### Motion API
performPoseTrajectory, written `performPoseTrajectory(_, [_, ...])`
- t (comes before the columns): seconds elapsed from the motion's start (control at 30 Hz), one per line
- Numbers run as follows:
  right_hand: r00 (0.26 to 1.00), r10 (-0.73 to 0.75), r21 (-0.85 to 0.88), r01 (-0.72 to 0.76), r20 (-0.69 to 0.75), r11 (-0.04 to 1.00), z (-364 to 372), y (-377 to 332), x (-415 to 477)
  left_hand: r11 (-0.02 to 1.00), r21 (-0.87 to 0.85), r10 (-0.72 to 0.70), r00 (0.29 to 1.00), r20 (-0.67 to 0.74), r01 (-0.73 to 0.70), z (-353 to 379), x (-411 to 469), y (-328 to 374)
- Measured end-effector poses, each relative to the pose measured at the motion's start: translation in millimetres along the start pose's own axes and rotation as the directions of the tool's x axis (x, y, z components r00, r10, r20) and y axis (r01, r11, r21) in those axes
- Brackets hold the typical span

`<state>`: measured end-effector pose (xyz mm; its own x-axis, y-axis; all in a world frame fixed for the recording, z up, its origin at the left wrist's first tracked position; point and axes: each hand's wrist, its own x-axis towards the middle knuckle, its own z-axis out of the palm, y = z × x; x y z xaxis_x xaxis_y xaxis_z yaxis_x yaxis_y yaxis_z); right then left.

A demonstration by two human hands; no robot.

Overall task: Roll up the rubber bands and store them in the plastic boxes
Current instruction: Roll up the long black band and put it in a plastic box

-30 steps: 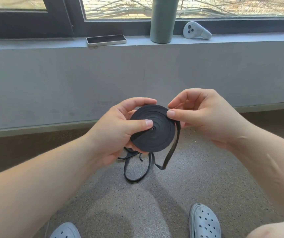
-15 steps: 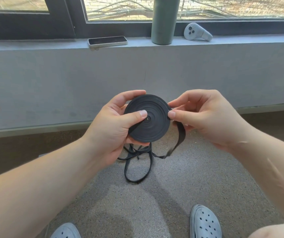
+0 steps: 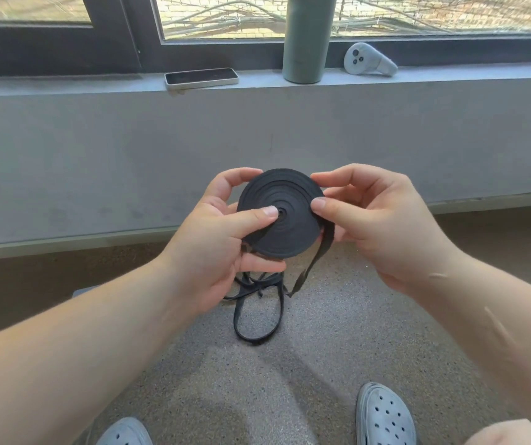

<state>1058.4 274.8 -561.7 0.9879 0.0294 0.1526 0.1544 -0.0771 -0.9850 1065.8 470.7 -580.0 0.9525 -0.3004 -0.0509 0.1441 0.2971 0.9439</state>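
Black coil (image 3: 289, 229): sitting upright between both hands, above the floor (image 3: 338, 364).
Left hand (image 3: 219, 248): gripping the coil, thumb pressing on the hub, fingers curling behind.
Right hand (image 3: 376, 226): pinching the coil's right rim where the tail (image 3: 310, 271) is feeding on.
Slack (image 3: 257, 319): lying tangled on the floor, not yet wound.
Technique: holding the hub pinned, feeding the tail flat and lightly taut, untwisting slack before each turn.
Plastic boxes: not showing.
Ledge (image 3: 65, 88): carrying phone (image 3: 201, 78), bottle (image 3: 305, 40), controller (image 3: 366, 61).
Writing: nothing readable showing.
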Motion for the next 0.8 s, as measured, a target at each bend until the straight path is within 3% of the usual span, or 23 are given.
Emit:
performPoseTrajectory(0.27, [0.991,0.022,-0.061,-0.014,0.135,0.998,-11,-6,2,0.992,0.129,-0.026,0.984,0.177,0.003,-1,0,-1])
performPoseTrajectory(0.43, [0.997,0.027,-0.072,-0.022,0.072,0.997,-14,-6,5,0.993,0.106,0.035,0.995,0.089,-0.045,0,1,-2])
performPoseTrajectory(0.63, [0.989,0.018,-0.389,0.04,0.143,0.92,-35,-16,16,0.982,0.168,0.076,0.996,0.042,-0.082,-1,2,0])
performPoseTrajectory(0.8, [0.973,-0.16,-0.648,0.229,0.164,0.726,-51,-36,17,0.985,0.139,0.102,0.995,-0.002,-0.101,-4,3,10])
